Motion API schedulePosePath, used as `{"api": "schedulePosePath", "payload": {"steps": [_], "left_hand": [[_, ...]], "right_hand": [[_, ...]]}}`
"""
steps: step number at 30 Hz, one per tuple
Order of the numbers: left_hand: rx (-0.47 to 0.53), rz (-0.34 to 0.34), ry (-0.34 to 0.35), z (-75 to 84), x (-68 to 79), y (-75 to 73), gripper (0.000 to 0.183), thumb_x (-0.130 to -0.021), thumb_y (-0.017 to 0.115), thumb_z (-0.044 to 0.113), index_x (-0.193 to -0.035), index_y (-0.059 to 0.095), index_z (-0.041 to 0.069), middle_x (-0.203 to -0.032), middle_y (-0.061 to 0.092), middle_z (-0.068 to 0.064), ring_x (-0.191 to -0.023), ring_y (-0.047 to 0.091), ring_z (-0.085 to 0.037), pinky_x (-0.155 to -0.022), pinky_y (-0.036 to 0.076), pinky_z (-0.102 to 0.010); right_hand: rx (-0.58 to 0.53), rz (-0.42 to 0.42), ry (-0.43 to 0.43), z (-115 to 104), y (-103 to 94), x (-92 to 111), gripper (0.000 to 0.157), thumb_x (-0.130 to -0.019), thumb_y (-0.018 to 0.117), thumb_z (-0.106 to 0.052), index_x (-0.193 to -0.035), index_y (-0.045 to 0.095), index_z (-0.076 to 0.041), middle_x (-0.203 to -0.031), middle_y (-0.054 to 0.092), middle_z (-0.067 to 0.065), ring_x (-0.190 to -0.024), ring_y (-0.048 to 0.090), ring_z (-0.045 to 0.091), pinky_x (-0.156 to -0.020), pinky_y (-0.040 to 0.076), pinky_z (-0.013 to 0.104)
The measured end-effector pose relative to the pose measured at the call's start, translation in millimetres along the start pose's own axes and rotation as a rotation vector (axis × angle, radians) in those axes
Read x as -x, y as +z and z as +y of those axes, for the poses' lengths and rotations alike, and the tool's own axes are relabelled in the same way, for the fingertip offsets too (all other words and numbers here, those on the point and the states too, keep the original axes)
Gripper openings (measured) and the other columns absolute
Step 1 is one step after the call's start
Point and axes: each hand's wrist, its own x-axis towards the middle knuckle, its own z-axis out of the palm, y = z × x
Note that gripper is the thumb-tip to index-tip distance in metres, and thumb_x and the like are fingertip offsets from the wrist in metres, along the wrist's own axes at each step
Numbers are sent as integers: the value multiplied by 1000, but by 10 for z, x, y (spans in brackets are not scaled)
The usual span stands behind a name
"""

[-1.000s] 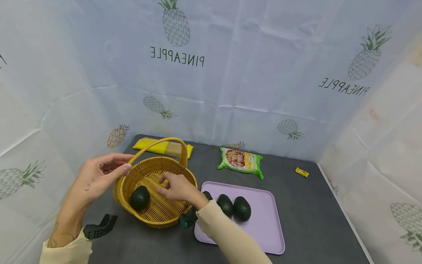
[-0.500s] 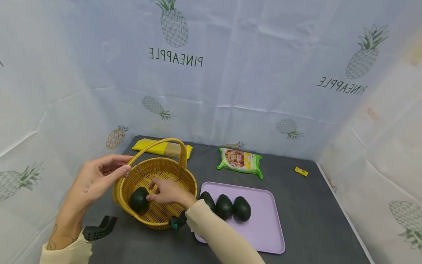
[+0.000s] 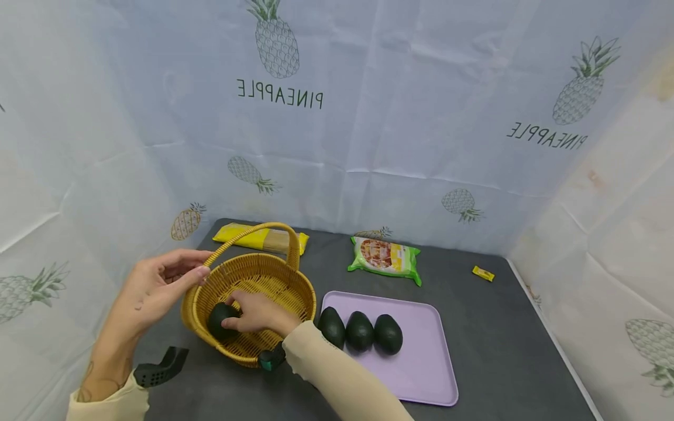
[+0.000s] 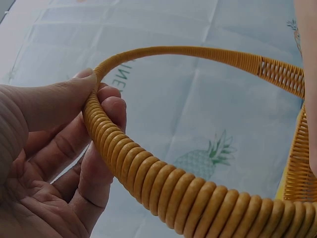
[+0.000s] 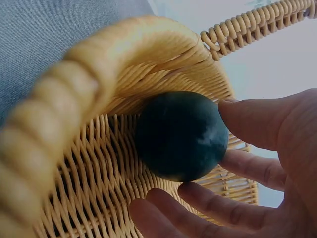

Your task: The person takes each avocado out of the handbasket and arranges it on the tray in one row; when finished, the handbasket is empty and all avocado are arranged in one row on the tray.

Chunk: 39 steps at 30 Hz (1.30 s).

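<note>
A golden wicker basket [image 3: 308, 292] stands at the left of the dark table, its handle [image 3: 251, 231] raised. My left hand [image 3: 158, 286] pinches the left side of that handle between thumb and fingers; the left wrist view shows the thumb [image 4: 59, 101] on the coiled wrapping. Inside the basket, by its left wall, lies one dark green avocado [image 3: 218, 320]. My right hand [image 3: 258, 313] reaches in and grips it, thumb on one side and fingers around the lower side in the right wrist view, where the avocado [image 5: 181, 136] rests against the weave.
A lilac tray [image 3: 416, 374] right of the basket bears three avocados [image 3: 360, 331] in a row. Behind stand a yellow noodle packet [image 3: 258, 238] and a green-edged food packet [image 3: 384, 257]. A small yellow wrapped piece [image 3: 482, 273] lies far right. Pineapple-print curtains surround the table.
My right hand has moved left and down inside the basket, from its middle to the avocado, and takes hold of it. The left hand stays on the handle.
</note>
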Motion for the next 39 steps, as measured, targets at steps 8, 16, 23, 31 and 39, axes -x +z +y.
{"api": "schedulePosePath", "payload": {"steps": [8, 16, 23, 31, 39], "left_hand": [[7, 7, 4, -15, 1, 9, 27, -101, 64, 13, -126, 69, 6, -99, 73, 12, -82, 70, -7, -68, 58, -22], [30, 12, 1, -37, -20, 19, 27, -100, 65, 10, -126, 69, 6, -97, 73, 12, -82, 70, -6, -68, 57, -21], [29, 11, -10, -17, -21, 19, 26, -100, 65, 12, -125, 70, 7, -97, 73, 12, -81, 70, -6, -67, 58, -22], [23, -1, -11, 6, -27, 17, 26, -101, 64, 14, -126, 69, 6, -98, 74, 10, -82, 71, -8, -68, 58, -23], [43, 11, -24, -5, -28, 13, 25, -100, 66, 12, -124, 70, 7, -96, 74, 9, -81, 70, -8, -67, 58, -23]], "right_hand": [[46, -4, -35, -17, 50, -58, 44, -98, 67, -40, -137, 56, -23, -127, 63, -10, -104, 59, 1, -93, 50, 17], [78, -35, -28, -39, 30, -118, 47, -96, 70, -41, -137, 56, -22, -121, 64, -10, -96, 56, 2, -84, 48, 15], [118, -93, 8, -94, -50, -191, 45, -96, 70, -41, -135, 60, -21, -118, 65, -10, -99, 58, 3, -86, 48, 17], [129, -103, 1, -117, -44, -231, 46, -93, 73, -42, -132, 60, -21, -110, 65, -10, -90, 56, 4, -78, 47, 16], [110, -107, -5, -91, -21, -236, 56, -89, 77, -44, -136, 57, -21, -117, 64, -9, -95, 57, 3, -81, 48, 16]]}}
